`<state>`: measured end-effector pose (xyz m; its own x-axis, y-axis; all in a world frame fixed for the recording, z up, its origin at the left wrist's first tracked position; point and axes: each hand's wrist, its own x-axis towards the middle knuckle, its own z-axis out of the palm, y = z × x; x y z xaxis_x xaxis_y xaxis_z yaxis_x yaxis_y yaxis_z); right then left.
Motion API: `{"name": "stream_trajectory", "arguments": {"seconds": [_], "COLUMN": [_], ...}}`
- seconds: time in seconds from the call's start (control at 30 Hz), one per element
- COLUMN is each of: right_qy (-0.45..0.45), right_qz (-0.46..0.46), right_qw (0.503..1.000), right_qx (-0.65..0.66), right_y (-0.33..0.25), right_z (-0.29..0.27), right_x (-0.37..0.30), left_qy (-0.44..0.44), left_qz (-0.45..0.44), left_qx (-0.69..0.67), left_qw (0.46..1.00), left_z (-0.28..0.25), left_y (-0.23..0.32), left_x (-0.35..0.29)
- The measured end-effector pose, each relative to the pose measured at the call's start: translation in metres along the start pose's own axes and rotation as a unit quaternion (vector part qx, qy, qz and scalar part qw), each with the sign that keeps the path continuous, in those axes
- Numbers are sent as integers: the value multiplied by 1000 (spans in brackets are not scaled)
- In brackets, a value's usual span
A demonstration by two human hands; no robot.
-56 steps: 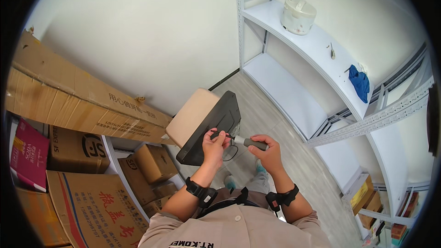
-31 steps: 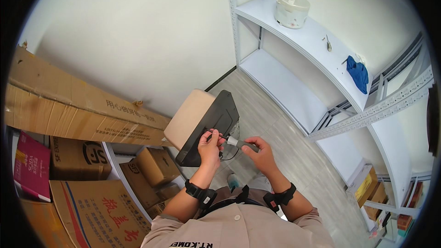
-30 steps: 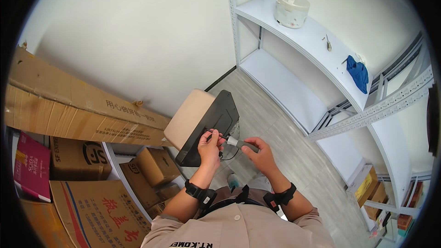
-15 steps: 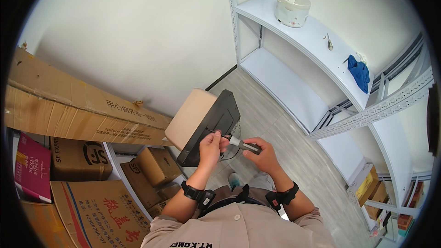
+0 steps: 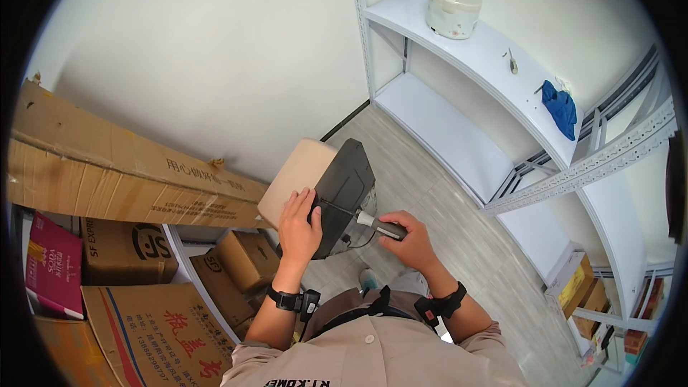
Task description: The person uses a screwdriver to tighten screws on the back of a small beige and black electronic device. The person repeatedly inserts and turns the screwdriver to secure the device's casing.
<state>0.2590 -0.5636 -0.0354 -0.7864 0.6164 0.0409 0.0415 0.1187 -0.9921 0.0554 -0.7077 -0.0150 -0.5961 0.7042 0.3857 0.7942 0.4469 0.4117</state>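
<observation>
Nearest the body, black bands [image 5: 441,307] circle both wrists. Ahead of them, the right hand [image 5: 408,238] is wrapped round the thick grey handle of a power screwdriver [image 5: 389,229], whose long thin shaft runs leftward to the dark panel [image 5: 347,179] of a tilted beige casing [image 5: 297,165]. Whether the tip is seated in a screw is too small to tell. If it is not, the likely trouble is a slip: a slanted push could skid the shaft across the panel toward the left hand [image 5: 299,228], which lies open and flat over the casing's near edge, close to the tip and clasping nothing. What holds the casing up is hidden, so a hard push might also tip it toward the wall. A dark cord [image 5: 364,245] loops just below the handle and could snag if the right hand drops. Farther off, on the pale shelf [image 5: 494,64], lie a smaller screwdriver [image 5: 513,67] and a blue cloth [image 5: 559,109], with a rice cooker [image 5: 454,11] beyond
</observation>
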Motion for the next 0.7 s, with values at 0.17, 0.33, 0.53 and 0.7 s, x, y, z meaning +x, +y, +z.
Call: {"name": "stream_trajectory", "arguments": {"seconds": [0.17, 0.33, 0.53, 0.7], "right_qy": [12, -19, -6, 22], "right_qz": [-77, 50, -65, -109], "right_qw": [996, 998, 996, 991], "right_qx": [-39, -18, -68, -71], "right_y": [1, -1, 1, -5], "right_z": [-2, 0, -1, 3], "right_x": [1, -6, -7, -5], "left_qy": [6, 3, -1, 9], "left_qz": [-2, -20, -15, -8], "left_qx": [-8, -22, -16, 6], "left_qw": [1000, 1000, 1000, 1000], "left_z": [9, 9, 7, 10], "left_y": [-2, -1, 4, 2], "left_x": [-4, -5, -5, -7]}}
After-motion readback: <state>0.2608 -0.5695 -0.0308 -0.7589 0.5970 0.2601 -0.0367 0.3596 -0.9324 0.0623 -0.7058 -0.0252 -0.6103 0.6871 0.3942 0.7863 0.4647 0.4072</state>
